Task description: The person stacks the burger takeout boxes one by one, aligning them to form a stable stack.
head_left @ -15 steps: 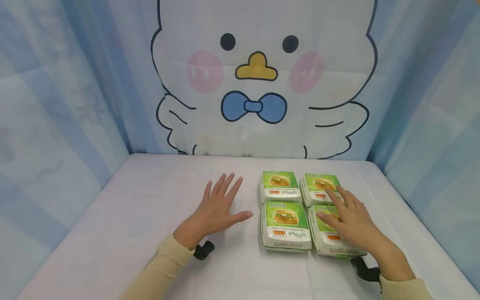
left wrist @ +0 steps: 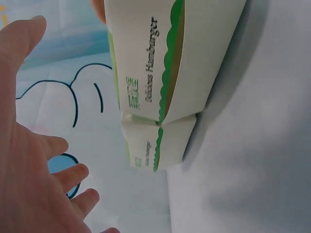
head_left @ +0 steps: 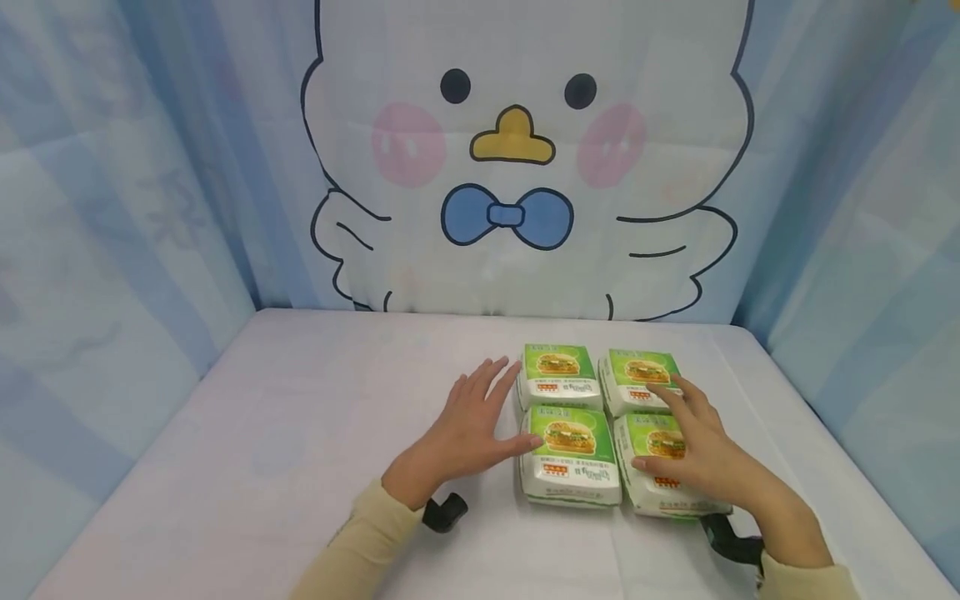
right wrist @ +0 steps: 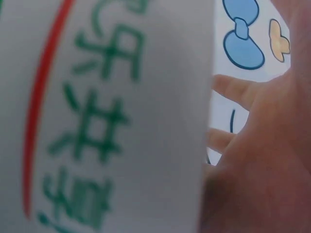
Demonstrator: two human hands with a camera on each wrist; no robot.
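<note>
So on the far left there's a pale blue, cloudy-looking curtain [head_left: 90,250], then a good stretch of white table [head_left: 315,400]. Next comes a beige sleeve [head_left: 352,533] with a black gadget [head_left: 446,511] at the wrist, and the left hand [head_left: 468,433] with its fingers spread. The thumb sticks out to the right and overlaps the edge of a burger box from the head view, but the left wrist view shows a gap there.

Kinda mid-frame, the backdrop [head_left: 405,275] has a big cartoon chick with a blue bow tie. In front of it, four green-and-white burger boxes sit on the table in a two-by-two block, a bit right of centre: back left box [head_left: 558,371], front left box [head_left: 570,467], back right box [head_left: 637,367], front right box [head_left: 652,437]. The box sides in the left wrist view read "Delicious Hamburger".

The right hand [head_left: 708,454] is over the front right box, fingers apart and slightly bent. Honestly can't tell if it's touching. Then another black gadget [head_left: 727,540], another beige sleeve [head_left: 806,582], and more blue curtain [head_left: 862,250] on the far right.
</note>
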